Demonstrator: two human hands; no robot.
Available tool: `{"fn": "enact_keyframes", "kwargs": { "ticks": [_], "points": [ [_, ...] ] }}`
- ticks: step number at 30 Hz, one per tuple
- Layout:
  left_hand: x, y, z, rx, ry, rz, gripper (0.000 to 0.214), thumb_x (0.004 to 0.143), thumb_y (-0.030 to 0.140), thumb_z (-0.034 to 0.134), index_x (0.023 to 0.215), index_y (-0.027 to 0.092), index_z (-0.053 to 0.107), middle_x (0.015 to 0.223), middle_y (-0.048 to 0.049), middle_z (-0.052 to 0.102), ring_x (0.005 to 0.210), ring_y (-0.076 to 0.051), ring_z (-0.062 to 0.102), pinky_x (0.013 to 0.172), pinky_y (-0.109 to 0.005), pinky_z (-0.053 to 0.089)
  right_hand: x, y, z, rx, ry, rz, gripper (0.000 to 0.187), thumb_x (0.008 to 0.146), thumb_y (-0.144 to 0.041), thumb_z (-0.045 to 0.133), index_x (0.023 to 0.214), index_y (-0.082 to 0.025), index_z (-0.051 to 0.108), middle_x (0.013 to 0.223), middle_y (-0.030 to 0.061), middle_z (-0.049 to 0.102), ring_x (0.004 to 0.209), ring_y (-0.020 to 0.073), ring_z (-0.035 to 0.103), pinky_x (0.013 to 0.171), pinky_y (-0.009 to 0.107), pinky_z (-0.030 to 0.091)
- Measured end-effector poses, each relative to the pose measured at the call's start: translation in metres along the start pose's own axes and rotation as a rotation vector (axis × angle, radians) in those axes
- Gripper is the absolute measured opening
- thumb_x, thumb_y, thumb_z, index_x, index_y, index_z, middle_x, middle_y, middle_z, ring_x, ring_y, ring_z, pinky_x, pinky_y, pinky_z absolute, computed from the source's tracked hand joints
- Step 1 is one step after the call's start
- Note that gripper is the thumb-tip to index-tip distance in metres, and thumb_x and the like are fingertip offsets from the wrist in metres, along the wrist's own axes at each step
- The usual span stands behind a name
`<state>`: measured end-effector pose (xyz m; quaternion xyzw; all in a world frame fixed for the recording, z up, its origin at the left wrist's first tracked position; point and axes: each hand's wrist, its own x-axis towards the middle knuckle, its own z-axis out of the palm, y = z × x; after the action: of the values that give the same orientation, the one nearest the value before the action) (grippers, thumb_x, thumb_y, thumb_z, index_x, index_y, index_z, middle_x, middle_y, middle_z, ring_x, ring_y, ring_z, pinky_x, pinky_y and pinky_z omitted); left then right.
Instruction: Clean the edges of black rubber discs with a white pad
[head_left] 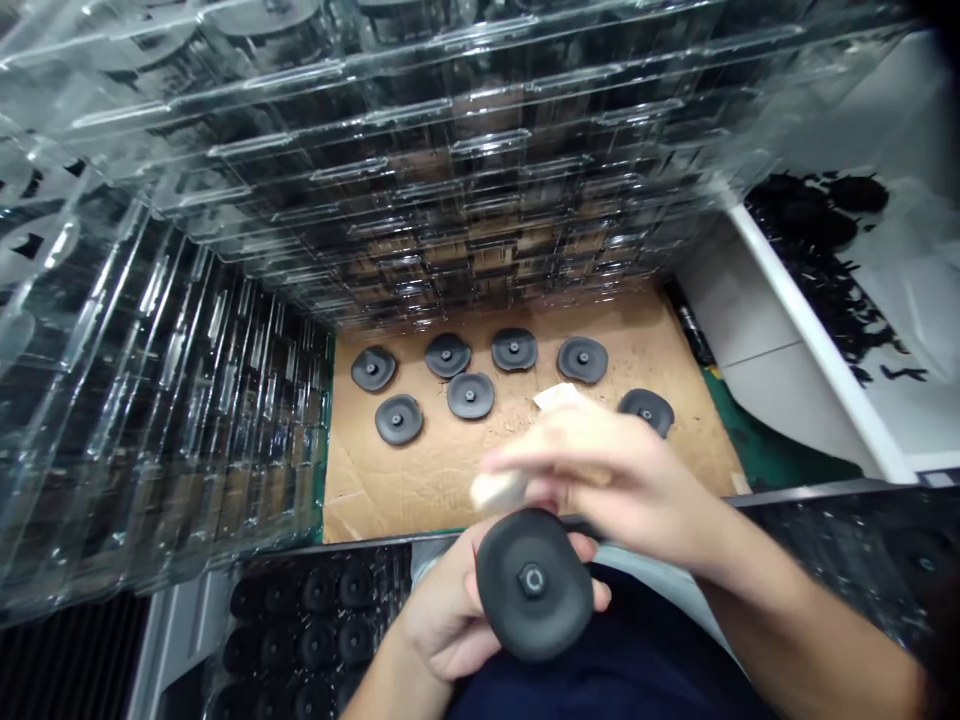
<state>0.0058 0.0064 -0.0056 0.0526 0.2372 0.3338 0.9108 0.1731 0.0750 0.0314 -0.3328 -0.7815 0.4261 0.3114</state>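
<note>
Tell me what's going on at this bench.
A person holds a black disc in the left hand. The right hand is just above it, blurred, pinching a pale piece that is too smeared to identify. Seven similar discs lie spread on a cardboard sheet. Stacks of clear plastic trays stand behind and to the left. A tray of dark parts sits at lower left.

No text, label, brand, number or sign can be read. The nearest round black disc [534, 585], the pale blurred block [499, 490], the stacked clear plastic trays [450, 150] and the brown cardboard sheet [420, 470] show no legible marking.
</note>
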Motion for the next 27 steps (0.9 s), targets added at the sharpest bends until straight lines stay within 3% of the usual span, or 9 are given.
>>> {"fn": "enact_keyframes", "kwargs": {
  "ticks": [2,4,7,11,14,17,20,24,27],
  "points": [
    [0.000,-0.001,0.000,-0.069,-0.054,-0.003,0.043,0.066,0.018,0.075,0.108,0.021,0.065,0.104,-0.0051,0.071,0.090,-0.022,0.068,0.075,-0.026,0.054,-0.010,0.026,0.006,-0.094,0.106,0.287,0.024,0.088,-0.024,0.051,0.107,-0.026,0.065,0.099,-0.0003,0.069,0.085,0.0153,0.062,0.075,0.029,0.049],
    [0.000,0.000,0.000,-0.129,-0.070,0.013,0.043,0.068,0.018,0.073,0.110,0.023,0.064,0.109,-0.0047,0.069,0.094,-0.022,0.067,0.072,-0.024,0.056,-0.025,0.052,0.019,-0.176,0.091,0.415,0.029,0.086,-0.025,0.051,0.113,-0.024,0.063,0.099,0.0025,0.068,0.081,0.0174,0.064,0.068,0.029,0.053],
    [-0.001,0.001,-0.001,-0.169,-0.039,0.058,0.045,0.064,0.026,0.077,0.107,0.018,0.066,0.111,-0.0086,0.068,0.095,-0.024,0.066,0.071,-0.025,0.057,-0.050,0.074,0.051,-0.266,0.104,0.415,0.036,0.088,-0.022,0.045,0.120,-0.019,0.059,0.104,0.0103,0.064,0.084,0.0215,0.062,0.070,0.036,0.054],
    [-0.004,0.002,-0.004,-0.188,0.066,0.098,0.045,0.060,0.035,0.078,0.101,0.017,0.068,0.111,-0.0097,0.068,0.099,-0.026,0.065,0.077,-0.029,0.056,-0.074,0.077,0.082,-0.380,0.154,0.384,0.036,0.088,-0.027,0.045,0.120,-0.020,0.060,0.124,0.0178,0.052,0.095,0.0302,0.054,0.079,0.051,0.049],
    [-0.006,0.001,-0.006,-0.168,0.126,0.140,0.047,0.059,0.036,0.077,0.102,0.019,0.067,0.110,-0.0083,0.068,0.099,-0.025,0.065,0.079,-0.029,0.055,-0.074,0.085,0.084,-0.402,0.181,0.336,0.037,0.089,-0.027,0.044,0.122,-0.019,0.059,0.126,0.0190,0.051,0.091,0.0276,0.055,0.079,0.050,0.049],
    [-0.006,-0.001,-0.004,-0.156,0.178,0.186,0.051,0.059,0.037,0.077,0.105,0.021,0.066,0.110,-0.0073,0.068,0.098,-0.024,0.065,0.083,-0.030,0.053,-0.060,0.095,0.072,-0.369,0.207,0.280,0.033,0.088,-0.029,0.045,0.112,-0.016,0.064,0.114,0.0170,0.058,0.086,0.0236,0.059,0.077,0.043,0.052],
    [-0.006,-0.004,0.000,-0.132,0.267,0.240,0.060,0.055,0.039,0.079,0.110,0.023,0.064,0.115,-0.0071,0.066,0.102,-0.025,0.063,0.088,-0.032,0.050,-0.040,0.079,0.054,-0.309,0.254,0.262,0.027,0.090,-0.026,0.045,0.107,-0.017,0.064,0.101,0.0105,0.065,0.087,0.0201,0.062,0.076,0.034,0.054],
    [-0.003,-0.008,0.001,-0.034,0.426,0.349,0.068,0.052,0.037,0.082,0.115,0.023,0.060,0.114,-0.0071,0.065,0.108,-0.026,0.059,0.093,-0.034,0.046,-0.023,0.014,0.039,-0.210,0.426,0.195,0.022,0.091,-0.021,0.047,0.110,-0.020,0.057,0.107,0.0067,0.065,0.096,0.0181,0.061,0.079,0.031,0.052],
    [-0.002,-0.009,0.000,0.024,0.461,0.409,0.064,0.058,0.033,0.081,0.117,0.024,0.059,0.110,-0.0056,0.067,0.105,-0.023,0.060,0.094,-0.034,0.045,-0.019,-0.026,0.039,-0.139,0.298,-0.021,0.024,0.089,-0.013,0.046,0.110,-0.016,0.057,0.092,0.0057,0.067,0.082,0.0167,0.061,0.073,0.031,0.050]
  ]
}}
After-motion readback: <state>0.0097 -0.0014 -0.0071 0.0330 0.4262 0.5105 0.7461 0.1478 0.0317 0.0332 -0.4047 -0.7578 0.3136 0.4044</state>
